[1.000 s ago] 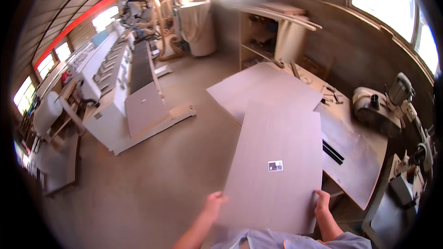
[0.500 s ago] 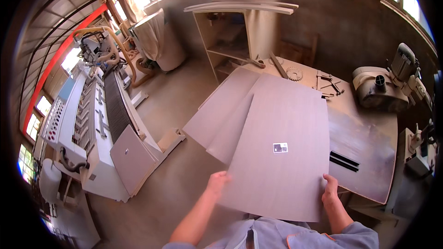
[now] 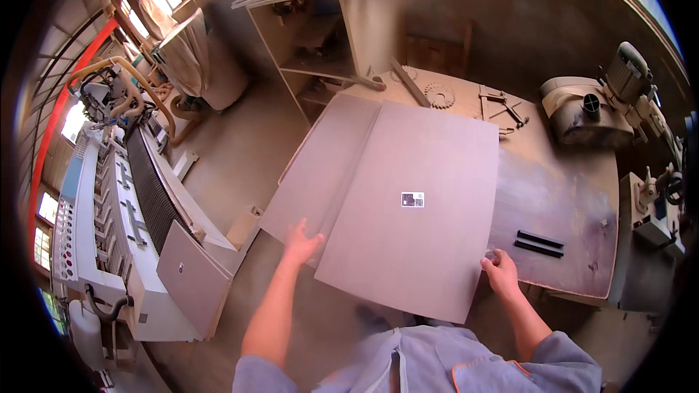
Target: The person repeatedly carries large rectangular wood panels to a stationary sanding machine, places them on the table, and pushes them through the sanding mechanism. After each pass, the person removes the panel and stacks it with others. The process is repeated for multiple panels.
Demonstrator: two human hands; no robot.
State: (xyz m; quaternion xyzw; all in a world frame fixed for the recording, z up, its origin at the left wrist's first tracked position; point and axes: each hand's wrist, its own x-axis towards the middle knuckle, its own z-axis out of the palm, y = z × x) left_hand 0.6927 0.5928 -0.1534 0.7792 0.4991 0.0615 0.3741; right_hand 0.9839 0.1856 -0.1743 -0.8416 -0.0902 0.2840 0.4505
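Observation:
A large grey-mauve panel (image 3: 422,138) with a small printed label (image 3: 413,200) lies slanted on top of other panels, its near edge sticking out toward me. Under its left side another grey-mauve panel (image 3: 320,175) shows. My left hand (image 3: 300,244) is open over the near edge of that lower panel, fingers spread, left of the labelled panel. At the labelled panel's right edge, close to its near corner, my right hand (image 3: 501,271) grips it with the thumb on the edge. The fingers underneath are partly hidden.
The workbench (image 3: 561,196) carries two black strips (image 3: 539,244), a round saw blade (image 3: 440,95) and a motor unit (image 3: 590,113). A long machine (image 3: 124,225) stands left, panels (image 3: 195,276) leaning on its end. An open cabinet (image 3: 313,51) stands behind.
The labelled panel has settled back and left onto the stack, covering more of the panels below. My left hand has let go of its edge and moved left; the right stays at the right edge.

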